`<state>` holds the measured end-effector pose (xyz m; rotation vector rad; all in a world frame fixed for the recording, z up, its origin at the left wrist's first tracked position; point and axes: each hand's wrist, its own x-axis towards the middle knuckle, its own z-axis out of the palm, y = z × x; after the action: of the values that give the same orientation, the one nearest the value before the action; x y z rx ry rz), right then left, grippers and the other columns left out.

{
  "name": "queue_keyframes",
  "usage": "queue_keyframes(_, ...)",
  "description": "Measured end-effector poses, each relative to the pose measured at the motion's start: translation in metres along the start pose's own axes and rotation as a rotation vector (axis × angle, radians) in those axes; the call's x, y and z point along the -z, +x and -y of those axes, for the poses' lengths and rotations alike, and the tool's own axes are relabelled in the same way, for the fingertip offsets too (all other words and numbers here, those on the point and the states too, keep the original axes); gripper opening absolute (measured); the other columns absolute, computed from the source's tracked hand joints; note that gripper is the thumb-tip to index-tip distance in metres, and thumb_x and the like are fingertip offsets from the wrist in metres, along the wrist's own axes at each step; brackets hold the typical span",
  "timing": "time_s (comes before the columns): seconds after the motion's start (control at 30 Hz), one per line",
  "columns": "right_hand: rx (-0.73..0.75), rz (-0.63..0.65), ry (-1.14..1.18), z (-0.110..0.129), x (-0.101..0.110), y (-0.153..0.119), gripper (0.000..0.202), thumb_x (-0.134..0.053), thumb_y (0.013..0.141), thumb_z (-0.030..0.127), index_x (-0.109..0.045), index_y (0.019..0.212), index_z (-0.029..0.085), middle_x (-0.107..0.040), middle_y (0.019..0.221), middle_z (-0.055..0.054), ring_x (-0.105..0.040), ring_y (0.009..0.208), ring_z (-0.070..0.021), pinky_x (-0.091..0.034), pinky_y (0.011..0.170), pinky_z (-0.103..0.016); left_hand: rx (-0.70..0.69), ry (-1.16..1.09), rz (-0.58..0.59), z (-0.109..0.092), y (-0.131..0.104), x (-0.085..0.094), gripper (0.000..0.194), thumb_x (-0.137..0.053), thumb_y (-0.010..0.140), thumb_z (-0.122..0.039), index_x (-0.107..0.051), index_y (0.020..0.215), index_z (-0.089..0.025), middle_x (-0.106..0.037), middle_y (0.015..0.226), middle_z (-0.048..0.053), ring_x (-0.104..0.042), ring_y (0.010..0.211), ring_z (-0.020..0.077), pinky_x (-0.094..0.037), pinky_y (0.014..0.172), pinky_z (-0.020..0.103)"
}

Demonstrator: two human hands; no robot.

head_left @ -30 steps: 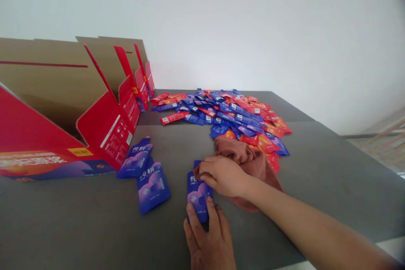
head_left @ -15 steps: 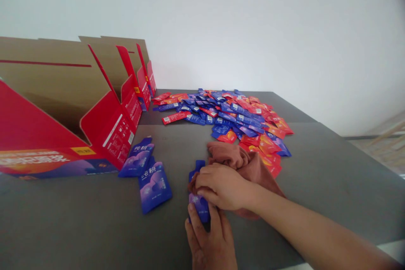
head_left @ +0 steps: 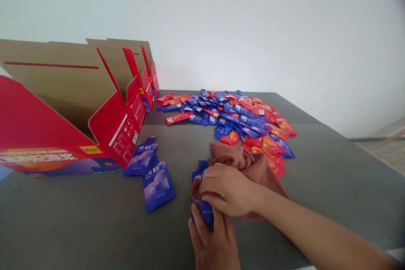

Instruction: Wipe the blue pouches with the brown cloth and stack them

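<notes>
A blue-purple pouch (head_left: 206,214) lies flat on the dark table, partly hidden by both hands. My left hand (head_left: 215,240) rests at its near end with fingers stretched out and apart, fingertips pressing its lower edge. Bunched in my closed right hand (head_left: 229,190) is a brown cloth (head_left: 232,156); one wad of it touches the pouch's printed face, and the rest trails onto the table behind the wrist. To the left, two more blue pouches lie partly overlapping, the nearer pouch (head_left: 159,187) over the bottom corner of the farther pouch (head_left: 141,156).
Beyond the cloth spreads a large pile of blue and red pouches (head_left: 228,112). Along the left stand several open red cardboard boxes (head_left: 110,130) in a row, flaps raised. A white wall (head_left: 253,29) rises behind the grey table (head_left: 95,219).
My right hand and the cloth have slid slightly toward me along the pouch, baring printed letters near its top. My left hand stays at the lower edge. The whole view has shifted a little.
</notes>
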<state>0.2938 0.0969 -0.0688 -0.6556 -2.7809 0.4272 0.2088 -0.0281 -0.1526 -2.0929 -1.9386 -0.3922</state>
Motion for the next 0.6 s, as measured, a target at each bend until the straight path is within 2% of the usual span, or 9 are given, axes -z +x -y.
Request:
queue_keyframes(0.1, 0.023, 0.083, 0.028, 0.005, -0.002, 0.002, 0.013, -0.051, 0.088, 0.024, -0.062, 0.091, 0.019, -0.061, 0.086, -0.002, -0.055, 0.083, -0.0159, -0.038, 0.076, -0.028, -0.017, 0.006, 0.022, 0.000, 0.000, 0.000, 0.038, -0.069, 0.070, -0.019, -0.068, 0.107, -0.026, -0.061, 0.117, 0.005, -0.048, 0.116, 0.0447, -0.050, 0.090, 0.057)
queue_keyframes(0.23, -0.130, 0.054, 0.019, -0.006, -0.003, 0.005, 0.015, -0.050, 0.089, 0.021, -0.063, 0.095, 0.018, -0.063, 0.093, -0.004, -0.056, 0.088, -0.0161, -0.038, 0.078, -0.027, -0.014, 0.035, 0.028, 0.002, 0.002, 0.003, 0.037, -0.066, 0.072, -0.019, -0.068, 0.108, -0.028, -0.058, 0.125, 0.005, -0.049, 0.115, 0.0436, -0.051, 0.087, 0.055)
queue_keyframes(0.4, -0.302, 0.012, -0.048, -0.023, 0.001, 0.006, 0.016, -0.048, 0.091, 0.023, -0.063, 0.093, 0.017, -0.063, 0.091, -0.005, -0.057, 0.088, -0.0171, -0.038, 0.078, -0.028, -0.030, 0.031, 0.060, 0.003, 0.004, 0.006, 0.035, -0.066, 0.073, -0.019, -0.069, 0.107, -0.027, -0.057, 0.128, 0.005, -0.046, 0.117, 0.0450, -0.050, 0.087, 0.057)
queue_keyframes(0.5, -0.286, -0.039, -0.067, -0.022, 0.002, 0.004, 0.015, -0.048, 0.090, 0.022, -0.062, 0.091, 0.017, -0.062, 0.087, -0.005, -0.056, 0.084, -0.0172, -0.038, 0.076, -0.028, -0.020, 0.024, 0.052, 0.003, 0.004, 0.006, 0.035, -0.066, 0.074, -0.018, -0.068, 0.107, -0.028, -0.058, 0.128, 0.005, -0.047, 0.117, 0.0438, -0.050, 0.088, 0.057)
queue_keyframes(0.6, -0.138, -0.069, -0.034, -0.011, 0.000, 0.002, 0.013, -0.049, 0.088, 0.021, -0.061, 0.089, 0.017, -0.062, 0.086, -0.004, -0.055, 0.083, -0.0169, -0.038, 0.075, -0.029, 0.001, 0.011, 0.019, 0.001, 0.002, 0.003, 0.036, -0.067, 0.073, -0.019, -0.068, 0.108, -0.028, -0.059, 0.125, 0.004, -0.047, 0.117, 0.0449, -0.050, 0.088, 0.056)
